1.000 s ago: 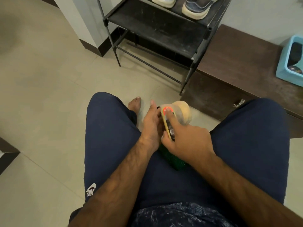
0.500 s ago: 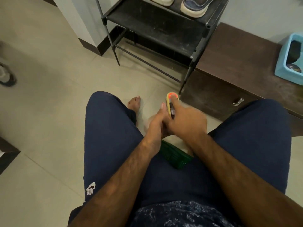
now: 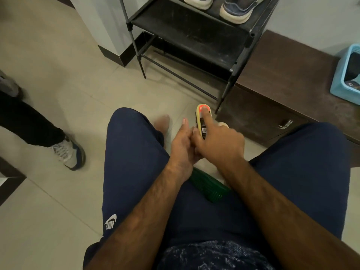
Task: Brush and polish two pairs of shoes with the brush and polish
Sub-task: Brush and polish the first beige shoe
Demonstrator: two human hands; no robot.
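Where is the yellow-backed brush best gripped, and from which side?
Grip the brush across its narrow sides near the rear end, coming from above: it is long and slim, its flat back facing up. The right hand holds it so.

This looks like the entry hall of a home. A black metal shoe rack stands at the top centre of the frame, with a pair of sneakers on its upper shelf. Just beside it, on the right, is a low dark wooden cabinet with a metal handle, and a light blue plastic basket sits on top at the right edge. The floor is pale glossy tile, and a wall corner in the upper left carries a dark skirting.
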